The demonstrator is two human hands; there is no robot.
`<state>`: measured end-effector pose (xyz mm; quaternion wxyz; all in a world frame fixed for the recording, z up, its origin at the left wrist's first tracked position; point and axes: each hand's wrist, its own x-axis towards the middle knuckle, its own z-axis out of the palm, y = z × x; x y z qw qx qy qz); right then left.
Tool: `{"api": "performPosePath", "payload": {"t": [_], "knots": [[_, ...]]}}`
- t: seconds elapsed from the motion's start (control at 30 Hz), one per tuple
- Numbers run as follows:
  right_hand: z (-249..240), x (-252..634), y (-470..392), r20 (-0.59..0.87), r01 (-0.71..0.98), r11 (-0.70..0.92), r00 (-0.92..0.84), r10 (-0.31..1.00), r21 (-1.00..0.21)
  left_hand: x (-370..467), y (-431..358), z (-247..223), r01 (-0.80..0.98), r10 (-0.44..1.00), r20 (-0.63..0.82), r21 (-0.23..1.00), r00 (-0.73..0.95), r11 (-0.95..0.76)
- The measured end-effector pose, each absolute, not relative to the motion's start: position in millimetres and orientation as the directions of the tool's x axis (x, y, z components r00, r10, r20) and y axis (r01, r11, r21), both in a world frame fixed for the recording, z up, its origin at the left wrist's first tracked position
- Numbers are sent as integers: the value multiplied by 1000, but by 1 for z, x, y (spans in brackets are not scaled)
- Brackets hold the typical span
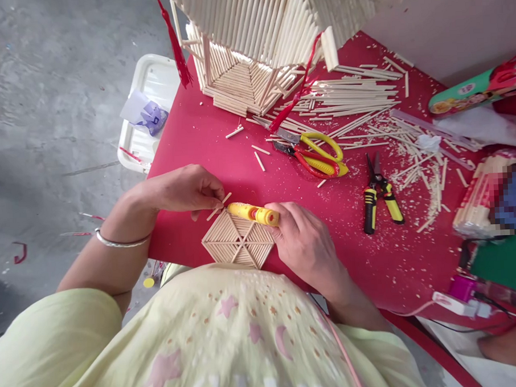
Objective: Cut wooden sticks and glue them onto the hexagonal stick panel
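A hexagonal panel of thin wooden sticks [238, 240] lies flat on the red table [188, 156], close to my body. My left hand [198, 190] pinches a short wooden stick [214, 212] at the panel's upper left corner. In my right hand [305, 237], at the panel's right side, is a yellow tool [254, 213], its narrow end pointing left toward the pinched stick. The tool lies over the panel's upper edge and hides part of it.
A stick-built structure [250, 17] with red tassels stands at the back. Scissors [320, 148], red-handled pliers [312, 162], black-and-yellow cutters [378, 194] and loose sticks [352, 95] lie on the table. A white stool [131, 130] is at the left.
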<state>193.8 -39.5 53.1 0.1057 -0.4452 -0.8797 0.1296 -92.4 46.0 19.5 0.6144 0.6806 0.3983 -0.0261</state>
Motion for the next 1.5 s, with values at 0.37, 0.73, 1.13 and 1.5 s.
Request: {"api": "performPosePath", "payload": {"t": [0.37,0.73,1.13,1.5], "knots": [[48,194,-43,53,791,523,-536,843,-317,-93,45,15,558,529,-508,826,680,75],[30,204,-35,8,815,368,-408,913,-447,-91,45,18,555,536,-503,828,678,74],[39,221,-22,-49,845,343,-396,917,-410,-92,45,21,549,528,-501,832,686,77],[48,242,-15,-62,856,328,-383,922,-399,-91,45,19,562,533,-508,824,676,73]]}}
